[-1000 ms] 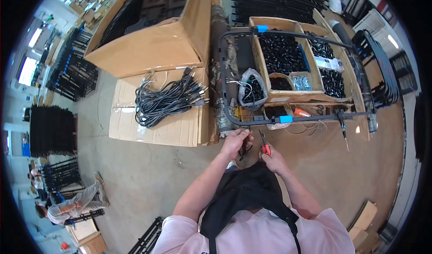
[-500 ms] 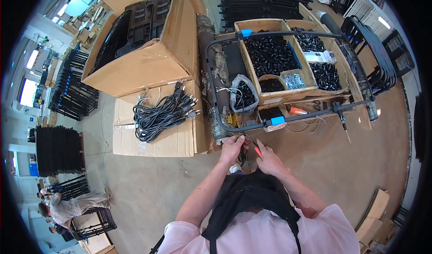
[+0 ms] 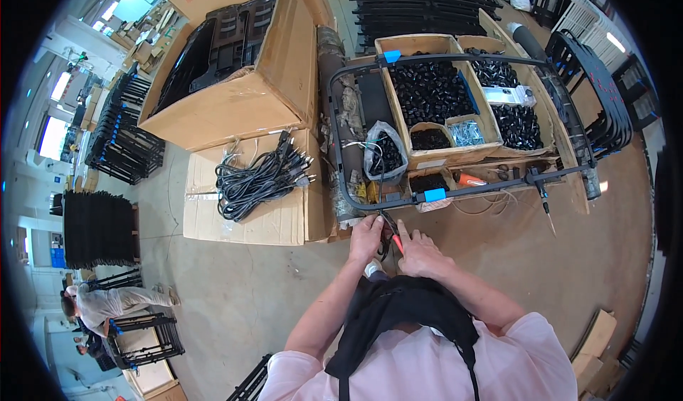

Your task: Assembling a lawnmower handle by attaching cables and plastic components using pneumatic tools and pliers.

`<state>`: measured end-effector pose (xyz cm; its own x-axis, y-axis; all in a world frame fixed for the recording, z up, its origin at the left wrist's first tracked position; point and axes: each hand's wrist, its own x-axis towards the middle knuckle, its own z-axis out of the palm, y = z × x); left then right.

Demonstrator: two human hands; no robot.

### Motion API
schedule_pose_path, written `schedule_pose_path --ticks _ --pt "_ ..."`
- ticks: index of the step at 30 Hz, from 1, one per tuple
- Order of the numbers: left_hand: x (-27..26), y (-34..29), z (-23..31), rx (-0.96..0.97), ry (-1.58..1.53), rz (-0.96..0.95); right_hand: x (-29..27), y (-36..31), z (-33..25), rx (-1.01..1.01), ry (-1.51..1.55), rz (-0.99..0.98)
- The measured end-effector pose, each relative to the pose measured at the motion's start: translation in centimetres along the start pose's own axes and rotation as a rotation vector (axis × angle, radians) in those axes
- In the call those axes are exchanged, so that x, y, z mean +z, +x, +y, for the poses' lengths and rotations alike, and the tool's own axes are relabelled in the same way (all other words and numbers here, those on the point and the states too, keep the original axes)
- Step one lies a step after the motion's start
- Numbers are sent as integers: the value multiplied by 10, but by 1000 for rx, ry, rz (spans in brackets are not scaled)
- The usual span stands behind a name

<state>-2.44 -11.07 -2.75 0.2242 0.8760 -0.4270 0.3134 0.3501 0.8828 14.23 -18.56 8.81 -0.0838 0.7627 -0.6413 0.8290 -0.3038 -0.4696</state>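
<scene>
A black tubular frame [image 3: 477, 188] with blue patches lies across the parts boxes in front of me. From its near bar a black cable [image 3: 385, 249] hangs between my hands. My left hand [image 3: 366, 238] is closed on that cable just below the bar, with fingertips pinched. Red-handled pliers [image 3: 397, 243] are in my right hand [image 3: 425, 257], its fingers partly stretched along the handles. Their dark jaws reach up-left to the bar beside my left fingertips; what they bite on is too small to tell. Thin bare wires [image 3: 363, 144] stick out at the frame's left side.
A divided wooden box [image 3: 491, 139] holds black plastic parts and screws. Next to the frame's left side is a bag of black parts [image 3: 385, 152]. Coiled power cords [image 3: 260, 180] lie on a carton [image 3: 199, 216]. A screwdriver-like tool [image 3: 546, 205] hangs at right. Another person [image 3: 107, 305] works far left.
My right hand has shifted slightly left, bringing the pliers' jaws up against the bar beside my left fingertips. My left hand keeps its place at the cable. The view has shifted a little.
</scene>
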Motion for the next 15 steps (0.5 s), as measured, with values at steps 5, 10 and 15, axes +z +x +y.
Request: schedule_pose_path --ticks 5,10,15 --pt "8 -9 11 -125 -378 -57 -19 -14 -6 19 -17 5" --pt "14 -13 9 -138 -429 4 -11 -10 8 -50 83 35" --pt "8 -12 12 -130 -538 -75 -2 -10 11 -75 57 143"
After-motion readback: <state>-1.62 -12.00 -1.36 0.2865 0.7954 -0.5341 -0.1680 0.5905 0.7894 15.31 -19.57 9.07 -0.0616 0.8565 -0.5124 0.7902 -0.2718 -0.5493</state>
